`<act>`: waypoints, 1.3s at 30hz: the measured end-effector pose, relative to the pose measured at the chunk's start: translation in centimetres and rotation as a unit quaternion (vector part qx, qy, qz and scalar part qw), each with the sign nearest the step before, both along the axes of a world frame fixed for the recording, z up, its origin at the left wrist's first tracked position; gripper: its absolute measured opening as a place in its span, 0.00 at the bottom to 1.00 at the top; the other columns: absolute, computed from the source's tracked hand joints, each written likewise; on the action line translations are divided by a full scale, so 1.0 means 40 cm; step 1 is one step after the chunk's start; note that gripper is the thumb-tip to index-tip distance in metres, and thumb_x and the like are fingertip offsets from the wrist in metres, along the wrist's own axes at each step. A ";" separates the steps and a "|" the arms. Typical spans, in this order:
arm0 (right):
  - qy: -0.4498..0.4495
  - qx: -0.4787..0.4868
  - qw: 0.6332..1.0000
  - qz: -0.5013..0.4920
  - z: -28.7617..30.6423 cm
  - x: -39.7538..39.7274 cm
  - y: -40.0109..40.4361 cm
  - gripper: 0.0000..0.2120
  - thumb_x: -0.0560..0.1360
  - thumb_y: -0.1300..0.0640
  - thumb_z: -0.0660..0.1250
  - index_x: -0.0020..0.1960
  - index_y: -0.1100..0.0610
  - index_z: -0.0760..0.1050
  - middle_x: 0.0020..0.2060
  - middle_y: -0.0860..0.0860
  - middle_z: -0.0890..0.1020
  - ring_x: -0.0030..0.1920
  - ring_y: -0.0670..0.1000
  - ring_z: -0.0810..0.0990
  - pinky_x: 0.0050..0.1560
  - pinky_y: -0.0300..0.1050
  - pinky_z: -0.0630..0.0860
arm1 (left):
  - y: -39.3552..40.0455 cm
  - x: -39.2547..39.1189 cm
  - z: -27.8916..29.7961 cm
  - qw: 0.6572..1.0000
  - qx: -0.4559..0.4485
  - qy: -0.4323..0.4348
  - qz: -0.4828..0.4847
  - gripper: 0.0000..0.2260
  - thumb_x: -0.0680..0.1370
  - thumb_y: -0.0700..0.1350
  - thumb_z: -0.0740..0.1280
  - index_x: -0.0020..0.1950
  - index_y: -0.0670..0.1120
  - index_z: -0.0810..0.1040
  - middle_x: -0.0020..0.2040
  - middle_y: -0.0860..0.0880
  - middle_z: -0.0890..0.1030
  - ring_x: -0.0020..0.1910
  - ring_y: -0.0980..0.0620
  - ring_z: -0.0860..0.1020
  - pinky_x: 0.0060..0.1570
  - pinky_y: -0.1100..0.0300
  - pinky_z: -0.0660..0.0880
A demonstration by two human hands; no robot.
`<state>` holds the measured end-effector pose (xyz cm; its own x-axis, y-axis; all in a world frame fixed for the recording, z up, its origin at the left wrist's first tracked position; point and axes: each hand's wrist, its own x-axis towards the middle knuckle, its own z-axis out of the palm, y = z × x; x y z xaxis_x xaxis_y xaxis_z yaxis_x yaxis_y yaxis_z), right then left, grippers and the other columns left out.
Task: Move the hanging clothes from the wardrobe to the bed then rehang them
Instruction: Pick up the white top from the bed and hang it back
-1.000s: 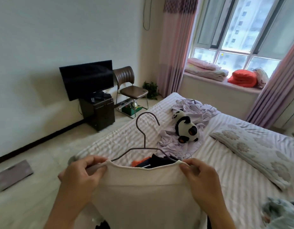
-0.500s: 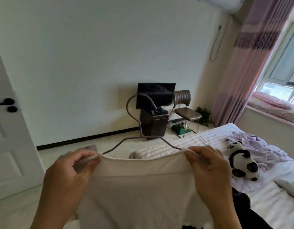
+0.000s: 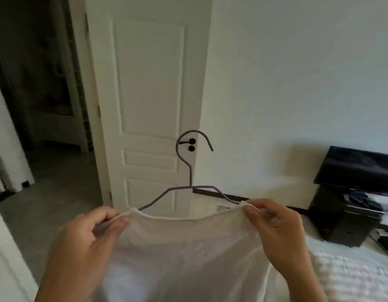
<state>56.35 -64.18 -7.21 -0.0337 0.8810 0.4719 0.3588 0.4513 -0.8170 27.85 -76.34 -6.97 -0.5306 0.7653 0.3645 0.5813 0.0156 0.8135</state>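
Left hand (image 3: 84, 243) pinching cream top (image 3: 184, 253) at shoulder; right hand (image 3: 276, 232) pinching opposite shoulder. Wire hanger (image 3: 189, 182) inside neckline, hook upright before white door (image 3: 149, 105).

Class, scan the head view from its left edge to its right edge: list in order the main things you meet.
Dark doorway → left hand → white door → hanger hook → right hand → black cabinet under the dark screen. The white garment spans both hands, so it is left out.
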 end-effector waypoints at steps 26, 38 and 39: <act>-0.056 0.037 0.878 0.474 0.027 -1.177 -0.145 0.06 0.77 0.56 0.69 0.46 0.47 0.83 0.45 0.42 0.83 0.49 0.46 0.77 0.52 0.48 0.74 | -0.573 -0.510 0.033 0.834 0.026 0.039 0.550 0.07 0.72 0.58 0.70 0.41 0.56 0.80 0.33 0.55 0.80 0.38 0.54 0.78 0.43 0.48 0.75; -0.015 0.055 0.847 0.528 0.061 -1.627 -0.449 0.08 0.77 0.51 0.66 0.43 0.38 0.77 0.43 0.33 0.79 0.50 0.40 0.75 0.54 0.47 0.72 | -0.853 -0.820 0.108 0.777 0.021 0.064 0.626 0.10 0.69 0.61 0.64 0.42 0.58 0.80 0.35 0.58 0.81 0.40 0.57 0.77 0.49 0.47 0.74; -0.010 0.056 0.841 0.539 0.061 -1.662 -0.462 0.07 0.77 0.51 0.66 0.44 0.38 0.77 0.44 0.35 0.79 0.50 0.41 0.75 0.53 0.46 0.72 | -0.865 -0.842 0.110 0.772 0.023 0.063 0.632 0.10 0.69 0.60 0.64 0.42 0.59 0.81 0.35 0.58 0.81 0.41 0.57 0.77 0.49 0.47 0.74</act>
